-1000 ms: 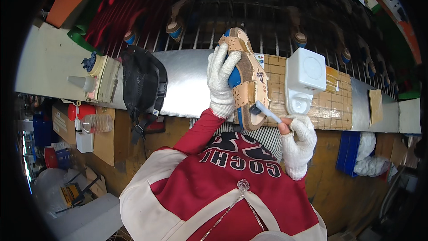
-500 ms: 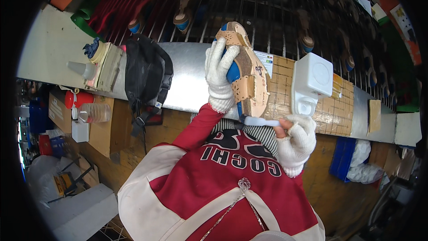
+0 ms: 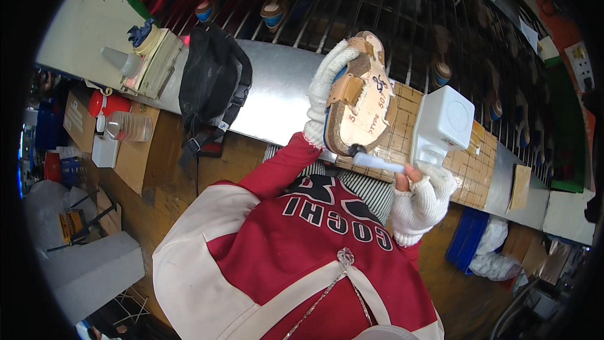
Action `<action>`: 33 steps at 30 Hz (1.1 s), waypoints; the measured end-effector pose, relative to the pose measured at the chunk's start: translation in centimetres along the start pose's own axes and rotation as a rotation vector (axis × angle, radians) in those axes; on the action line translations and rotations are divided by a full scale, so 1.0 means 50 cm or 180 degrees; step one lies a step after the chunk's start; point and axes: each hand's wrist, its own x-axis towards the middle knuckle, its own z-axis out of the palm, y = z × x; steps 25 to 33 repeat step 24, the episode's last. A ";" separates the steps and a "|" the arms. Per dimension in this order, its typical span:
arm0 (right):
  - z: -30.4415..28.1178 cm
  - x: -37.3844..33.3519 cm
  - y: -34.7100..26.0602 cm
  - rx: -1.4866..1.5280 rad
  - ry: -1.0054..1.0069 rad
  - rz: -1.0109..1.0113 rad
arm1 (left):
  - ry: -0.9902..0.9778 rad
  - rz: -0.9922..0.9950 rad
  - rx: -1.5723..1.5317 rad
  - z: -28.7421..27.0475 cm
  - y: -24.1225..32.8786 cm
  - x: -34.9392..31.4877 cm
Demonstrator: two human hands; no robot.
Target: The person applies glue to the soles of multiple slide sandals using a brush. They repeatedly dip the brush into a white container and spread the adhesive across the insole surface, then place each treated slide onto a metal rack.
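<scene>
My left hand (image 3: 323, 97), in a white knit glove, is closed around the left side of a sandal (image 3: 372, 110) on a blue last. The sandal's pale underside, with handwriting on it, faces me, and tan perforated strap ends are folded over its edge. A brush (image 3: 380, 163) with a whitish handle is pinched in my right hand (image 3: 423, 203), whose glove leaves the thumb and fingertip bare. The brush's dark bristles meet the near end of the sole. Just beyond my right hand stands a white plastic container (image 3: 448, 116) with a small round cup at its base.
A taped cardboard sheet (image 3: 469, 179) lies on the metal bench (image 3: 277, 66). To the left are a black bag (image 3: 211, 82) and a cone-tipped bottle (image 3: 123, 62). Behind the bench, a rack of metal bars (image 3: 352, 0) carries several more sandals. A blue crate (image 3: 467, 239) sits low right.
My left hand has turned the sandal so its underside faces me more fully. The brush tip now meets the sole's near end. The whole view has tilted slightly.
</scene>
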 end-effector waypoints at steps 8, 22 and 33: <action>-0.013 0.044 0.006 -0.0047 -0.0075 -0.0084 | -0.0262 -0.0301 0.0018 0.027 0.013 0.005; -0.028 0.029 0.012 0.0087 0.0142 -0.0366 | -0.1029 -0.1443 -0.2274 0.032 0.053 0.006; -0.027 0.027 0.016 0.0179 0.0247 -0.0243 | -0.1147 -0.1472 -0.2348 0.029 0.048 0.000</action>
